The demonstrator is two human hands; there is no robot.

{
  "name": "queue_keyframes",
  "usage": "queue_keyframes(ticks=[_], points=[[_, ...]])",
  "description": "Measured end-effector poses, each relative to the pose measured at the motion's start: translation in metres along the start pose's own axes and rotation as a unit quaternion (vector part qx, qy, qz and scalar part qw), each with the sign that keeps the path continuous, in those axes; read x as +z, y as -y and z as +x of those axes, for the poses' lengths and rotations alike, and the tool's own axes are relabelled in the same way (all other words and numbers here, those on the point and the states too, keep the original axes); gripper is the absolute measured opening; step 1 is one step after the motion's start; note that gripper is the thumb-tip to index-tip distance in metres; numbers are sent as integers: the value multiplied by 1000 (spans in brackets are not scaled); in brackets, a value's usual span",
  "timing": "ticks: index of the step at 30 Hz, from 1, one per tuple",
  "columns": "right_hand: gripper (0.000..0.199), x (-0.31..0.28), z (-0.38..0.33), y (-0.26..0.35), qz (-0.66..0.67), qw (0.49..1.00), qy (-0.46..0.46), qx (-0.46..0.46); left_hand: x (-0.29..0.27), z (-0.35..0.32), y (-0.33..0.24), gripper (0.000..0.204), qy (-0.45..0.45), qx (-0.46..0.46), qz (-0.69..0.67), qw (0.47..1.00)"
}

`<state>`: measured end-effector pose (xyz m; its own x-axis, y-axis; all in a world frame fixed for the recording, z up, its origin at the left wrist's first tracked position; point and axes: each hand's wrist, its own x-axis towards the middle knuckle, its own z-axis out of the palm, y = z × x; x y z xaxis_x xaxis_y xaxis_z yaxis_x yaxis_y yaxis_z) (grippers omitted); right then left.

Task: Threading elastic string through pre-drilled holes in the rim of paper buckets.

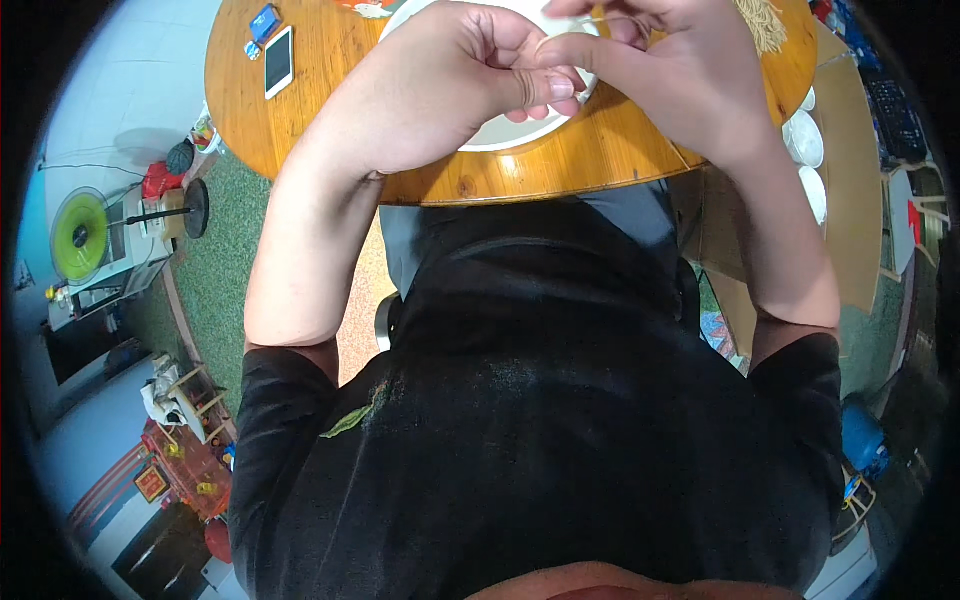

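Both hands are close together above a round white dish (510, 138) on the wooden table. My left hand (455, 75) is closed, its thumb pressed toward the fingers; what it pinches, if anything, is too small to make out. Just to the right, my right hand (670, 70) is closed too, with a thin pale strand (600, 20) at its fingertips. The right thumb reaches over to the left fingers. Most of the dish's inside is hidden behind the hands.
A white-framed phone (280, 62) and a small blue box (264, 23) lie on the round table (330, 115) at left. A bundle of beige strands (765, 22) is at its far right. White bowls (803, 138) stand beyond the right edge; a green fan (80, 235) stands far left.
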<state>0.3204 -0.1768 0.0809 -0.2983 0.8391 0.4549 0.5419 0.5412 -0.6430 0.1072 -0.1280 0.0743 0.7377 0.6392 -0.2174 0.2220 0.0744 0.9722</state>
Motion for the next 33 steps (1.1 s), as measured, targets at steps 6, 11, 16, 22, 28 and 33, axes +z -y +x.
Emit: queue_keyframes(ticks=[6,11,16,22,28,33], points=[[26,31,-50,-23,-97,956,-269,-69,-3,6,8,7,-25,3,106,994],[18,58,-69,-21,-98,956,-263,-83,4,8,4,6,-39,-18,-7,999],[16,63,-68,-25,-127,944,-297,-71,10,9,1,8,-46,-37,-31,998],[18,61,-68,-28,-183,940,-271,-101,12,8,-2,12,-66,-66,-51,994],[14,65,-62,-27,-174,934,-300,-79,4,8,7,10,-54,-90,-53,993],[10,64,-67,-26,-10,968,-247,37,20,3,-3,9,-59,-64,-23,996]])
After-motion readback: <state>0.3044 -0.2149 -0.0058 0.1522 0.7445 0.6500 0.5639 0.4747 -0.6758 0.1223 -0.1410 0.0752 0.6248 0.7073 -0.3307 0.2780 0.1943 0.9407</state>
